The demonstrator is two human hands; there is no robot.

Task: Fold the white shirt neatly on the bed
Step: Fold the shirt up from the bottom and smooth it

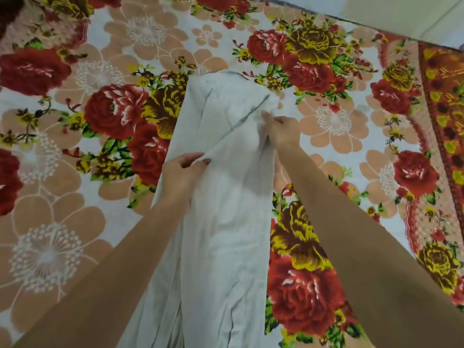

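Note:
The white shirt (221,222) lies as a long narrow strip down the middle of the bed, its far end with dark seam lines bunched near the centre. My left hand (184,169) pinches a fold of the cloth on the strip's left side. Further up, my right hand (282,130) grips the fabric at the right edge. Between the two hands the cloth is pulled up into a ridge.
The bed (75,197) is covered with a floral blanket in red, yellow and peach. Its patterned border (442,101) runs down the right side. Pale floor or wall (414,13) shows at the top right corner.

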